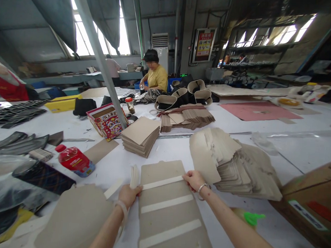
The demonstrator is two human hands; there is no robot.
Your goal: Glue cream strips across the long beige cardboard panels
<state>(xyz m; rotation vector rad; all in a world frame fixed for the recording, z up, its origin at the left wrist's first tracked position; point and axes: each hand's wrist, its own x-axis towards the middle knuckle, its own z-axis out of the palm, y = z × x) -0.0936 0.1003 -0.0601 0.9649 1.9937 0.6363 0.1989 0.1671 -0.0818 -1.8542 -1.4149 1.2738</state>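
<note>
A long beige panel (165, 196) lies on the table before me, with several pale strips across it. Both ends of its topmost white strip (162, 182) are between my fingers. My left hand (128, 196) is closed on the strip's left end at the panel's edge, and a bundle of loose strips (134, 176) stands up just behind that hand. On the right edge, my right hand (195, 180) pinches the other end between thumb and fingers. A fanned pile of beige panels (235, 164) sits just beyond the right hand. Left of my left forearm lies another beige panel (76, 217).
Beyond the panel stand a stack of beige sheets (141, 135) and a metal post (98, 50). A red bottle (75, 160) and a patterned box (107, 122) lie left. A cardboard box (313, 202) borders the right. Across the table sits a person in yellow (157, 78).
</note>
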